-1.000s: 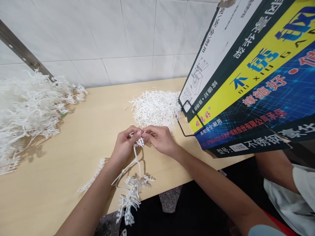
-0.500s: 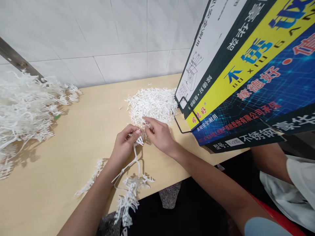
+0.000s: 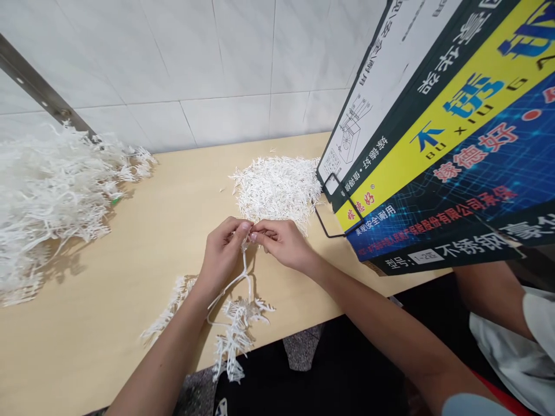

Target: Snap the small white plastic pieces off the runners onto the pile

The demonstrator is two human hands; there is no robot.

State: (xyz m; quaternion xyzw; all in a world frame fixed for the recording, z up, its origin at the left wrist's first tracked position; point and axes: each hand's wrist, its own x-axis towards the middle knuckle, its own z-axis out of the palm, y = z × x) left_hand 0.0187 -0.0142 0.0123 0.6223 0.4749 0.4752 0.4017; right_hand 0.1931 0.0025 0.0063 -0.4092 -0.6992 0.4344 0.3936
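Note:
My left hand (image 3: 225, 245) pinches the upper end of a white branching plastic strand (image 3: 245, 268). Fingertips of my right hand (image 3: 281, 242) are closed at the same spot, touching the strand's end; any small piece between them is too small to make out. Below the hands the strand runs down to a white spiky cluster (image 3: 234, 335) hanging over the table's front edge. Just beyond my hands lies a heap of small white pieces (image 3: 277, 188).
A large pile of white branching plastic (image 3: 56, 196) covers the left of the table (image 3: 173, 190). A printed carton (image 3: 433, 144) with a black wire loop (image 3: 318, 216) stands right. Another person's arm (image 3: 492, 294) shows behind it. A smaller white cluster (image 3: 171, 309) lies near my left forearm.
My right hand has come back from the heap's near edge to meet my left fingertips, and its fingers have closed. The whole view has shifted slightly.

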